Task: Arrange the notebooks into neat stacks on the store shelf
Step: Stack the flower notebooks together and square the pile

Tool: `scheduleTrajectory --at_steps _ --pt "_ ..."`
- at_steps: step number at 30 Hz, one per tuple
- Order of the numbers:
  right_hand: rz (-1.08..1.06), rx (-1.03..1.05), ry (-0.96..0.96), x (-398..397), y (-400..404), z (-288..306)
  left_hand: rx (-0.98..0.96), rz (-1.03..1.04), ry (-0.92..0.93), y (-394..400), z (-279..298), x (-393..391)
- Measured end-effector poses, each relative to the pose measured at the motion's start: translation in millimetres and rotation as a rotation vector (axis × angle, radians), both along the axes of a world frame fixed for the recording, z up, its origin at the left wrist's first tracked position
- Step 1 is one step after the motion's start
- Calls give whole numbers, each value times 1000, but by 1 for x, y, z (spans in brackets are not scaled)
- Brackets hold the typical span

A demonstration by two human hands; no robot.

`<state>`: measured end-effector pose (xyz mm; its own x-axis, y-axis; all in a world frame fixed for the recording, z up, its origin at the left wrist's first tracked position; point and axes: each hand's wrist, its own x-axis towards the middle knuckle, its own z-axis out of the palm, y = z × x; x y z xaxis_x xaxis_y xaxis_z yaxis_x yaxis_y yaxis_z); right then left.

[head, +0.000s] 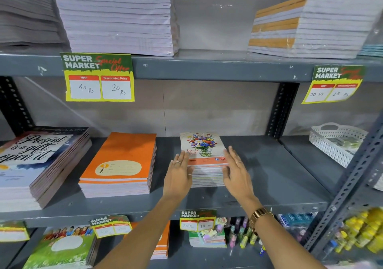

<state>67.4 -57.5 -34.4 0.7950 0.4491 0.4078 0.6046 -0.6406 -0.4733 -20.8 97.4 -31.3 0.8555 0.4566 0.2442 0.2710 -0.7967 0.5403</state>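
A small stack of flower-cover notebooks (204, 150) stands on the middle grey shelf (269, 177). My left hand (179, 175) lies flat against the stack's left side, fingers straight and together. My right hand (236, 171) presses flat against its right side, the thumb across the front edge. Neither hand grips anything. To the left sits a stack of orange notebooks (122, 163), squared up. Further left is a taller stack of notebooks (35, 165) with "Present is a gift" covers.
A white perforated basket (335, 142) sits at the right end of the shelf, behind a slotted upright (352, 183). Tall notebook piles (116, 15) and an orange-striped pile (306, 26) fill the upper shelf. Price tags hang from the shelf edges. Pens and more notebooks lie below.
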Motion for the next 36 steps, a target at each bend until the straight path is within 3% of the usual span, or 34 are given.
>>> scheduleTrajectory --at_steps 3,5,22,27,31,36 --pt "120 -274 -127 7 4 6 169 -45 88 3 -2 4" --pt "145 -336 -164 11 5 4 184 -55 104 4 -3 5" --pt "33 -389 -352 14 5 -5 30 -109 61 14 -4 7" --pt "30 -344 -313 13 6 -6 -8 -122 41 15 -3 6" --pt "95 -299 -135 0 8 6 -36 -145 39 18 -4 -7" --pt "56 -312 -156 -14 22 8 254 -32 95 39 -7 -27"
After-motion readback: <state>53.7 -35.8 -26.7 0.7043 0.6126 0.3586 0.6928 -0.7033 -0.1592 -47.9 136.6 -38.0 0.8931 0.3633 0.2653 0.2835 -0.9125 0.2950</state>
